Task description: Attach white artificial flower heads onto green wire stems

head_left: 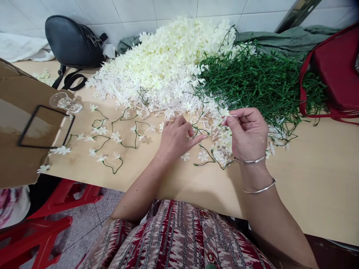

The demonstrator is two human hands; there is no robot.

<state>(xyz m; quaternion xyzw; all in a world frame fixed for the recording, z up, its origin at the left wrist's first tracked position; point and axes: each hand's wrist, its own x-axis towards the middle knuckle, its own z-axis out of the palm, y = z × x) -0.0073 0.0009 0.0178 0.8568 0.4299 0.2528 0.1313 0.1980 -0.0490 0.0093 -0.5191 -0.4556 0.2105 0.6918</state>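
Thumb and forefinger of the right hand [249, 130] closed in a pinch on a white blossom [225, 112], other fingers curled in; blossom held over the near fringe of the heap. Left hand [175, 136] palm down, fingers half curled, thumb spread; whether it grips anything, cannot tell.

Risks, my judgement: a hard pinch could crease or tear thin petals. Blossom, if dropped, would be hard to pick out from its likes. Wiry stems near the left hand could hook neighbours and drag them along. A sleeve or wrist sweeping left might disturb the joined sprigs [116, 137], laid toward the table's left end.

Materials: petals matte, cloth-like, small rounded lobes; pale thread-like strands below the blossom heap [168, 56], which banks up toward the table's far edge. Green stems [249, 78] right of it, thin, plasticky, kinked, tangled. Table [316, 160] smooth, pale, wood-toned. Farther left, clear cup [59, 100] tipped beside brown cardboard [25, 112], rough-edged. Far-left corner: rounded black bag [73, 43], smooth-skinned.
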